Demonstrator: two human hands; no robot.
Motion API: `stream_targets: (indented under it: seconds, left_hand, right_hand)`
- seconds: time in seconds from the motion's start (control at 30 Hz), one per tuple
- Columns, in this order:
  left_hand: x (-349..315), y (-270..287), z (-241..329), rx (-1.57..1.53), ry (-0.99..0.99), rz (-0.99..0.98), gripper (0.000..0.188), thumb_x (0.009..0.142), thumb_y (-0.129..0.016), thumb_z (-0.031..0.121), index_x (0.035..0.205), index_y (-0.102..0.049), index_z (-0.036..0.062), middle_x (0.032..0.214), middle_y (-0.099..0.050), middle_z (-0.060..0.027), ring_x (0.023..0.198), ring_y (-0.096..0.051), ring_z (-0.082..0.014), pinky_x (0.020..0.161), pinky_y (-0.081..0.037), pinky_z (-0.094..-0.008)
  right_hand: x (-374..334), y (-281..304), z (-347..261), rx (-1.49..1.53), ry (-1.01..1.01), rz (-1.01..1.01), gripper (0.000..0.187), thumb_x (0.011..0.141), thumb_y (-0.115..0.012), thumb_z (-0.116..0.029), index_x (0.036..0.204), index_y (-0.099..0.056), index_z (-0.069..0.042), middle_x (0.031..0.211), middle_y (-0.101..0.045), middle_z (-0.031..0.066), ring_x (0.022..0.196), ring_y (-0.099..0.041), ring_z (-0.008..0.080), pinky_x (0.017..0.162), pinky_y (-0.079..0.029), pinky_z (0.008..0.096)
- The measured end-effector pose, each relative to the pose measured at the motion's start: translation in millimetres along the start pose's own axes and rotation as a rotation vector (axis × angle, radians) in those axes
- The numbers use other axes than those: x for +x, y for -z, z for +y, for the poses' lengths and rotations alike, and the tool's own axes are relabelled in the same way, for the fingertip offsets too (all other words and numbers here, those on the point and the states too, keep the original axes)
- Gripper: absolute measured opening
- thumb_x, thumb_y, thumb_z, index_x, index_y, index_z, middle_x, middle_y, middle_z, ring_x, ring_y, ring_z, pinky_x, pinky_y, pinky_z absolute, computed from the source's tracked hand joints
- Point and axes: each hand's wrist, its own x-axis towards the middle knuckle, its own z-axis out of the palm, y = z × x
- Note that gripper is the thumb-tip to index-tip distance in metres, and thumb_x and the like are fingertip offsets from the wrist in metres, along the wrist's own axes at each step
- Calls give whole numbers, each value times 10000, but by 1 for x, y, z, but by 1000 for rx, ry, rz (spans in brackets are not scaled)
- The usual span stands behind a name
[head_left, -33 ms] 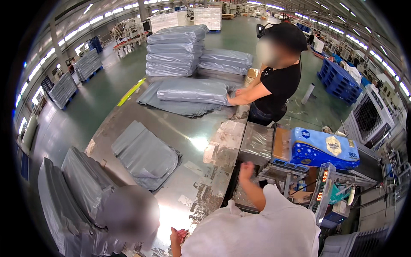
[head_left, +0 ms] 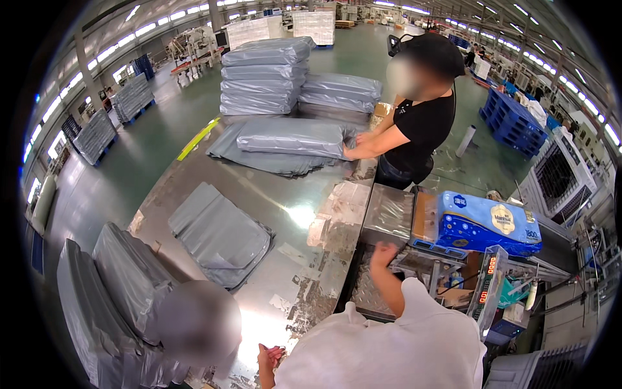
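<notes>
My right hand (head_left: 383,253) reaches over the near end of the packing machine, its fingers loosely apart with nothing seen in them. Just past it is a metal plate (head_left: 387,212), and further right a blue pack of tissue paper (head_left: 489,223) lies on the conveyor. My left hand (head_left: 272,355) is low at the table's near edge, palm turned up, fingers slightly bent and holding nothing that I can see. Grey plastic bags (head_left: 220,236) lie flat in a loose pile on the metal table (head_left: 304,259), ahead of my left hand.
Across the table a co-worker in black (head_left: 424,123) has both hands on a filled grey bag (head_left: 291,136). Stacked grey packs (head_left: 262,78) stand behind it. More grey bundles (head_left: 129,266) lean at the left. A clear-cased display box (head_left: 490,279) rises beside the conveyor.
My right hand has moved a little to the right and its fingers have loosened. The blue pack has shifted slightly left. My left hand stays in place.
</notes>
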Motion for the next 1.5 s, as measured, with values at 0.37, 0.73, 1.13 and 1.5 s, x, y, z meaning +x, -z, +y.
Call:
stream_targets:
  seconds: [0.37, 0.73, 1.13, 1.5]
  left_hand:
    - [0, -14, 4, -53, -99, -22, 766, 840, -158, 581, 886, -557, -71, 759, -634, -151, 515, -576, -159, 353, -332, -187]
    - [-39, -18, 10, 29, -93, 31, 682, 862, -214, 532, 823, -604, -26, 745, -643, -120, 573, -617, -173, 374, -322, -205]
    - [-37, -18, 13, -30, -99, 17, 658, 860, -258, 519, 815, -599, -41, 744, -640, -133, 548, -616, -175, 382, -366, -205]
    - [-20, -25, 0, -187, -207, 32, 438, 867, -328, 310, 826, -567, -55, 708, -631, -146, 534, -606, -200, 442, -427, -250]
  right_hand:
    - [149, -19, -5, -76, -481, 110, 268, 755, -621, -272, 759, -559, -11, 483, -485, 41, 455, -483, 184, 430, -400, 313]
    - [16, -92, -72, 637, -1243, -578, 273, 853, -354, -227, 588, -402, -183, 452, -334, -70, 330, -259, 70, 292, -199, 209]
    - [-275, -206, -219, 392, -1877, -1263, 312, 851, -428, -208, 563, -336, -130, 444, -284, -35, 357, -270, 82, 313, -200, 230]
    - [-230, -309, -195, 187, 354, -1416, 375, 750, -574, -184, 1080, -506, -17, 967, -563, 137, 864, -537, 264, 772, -420, 329]
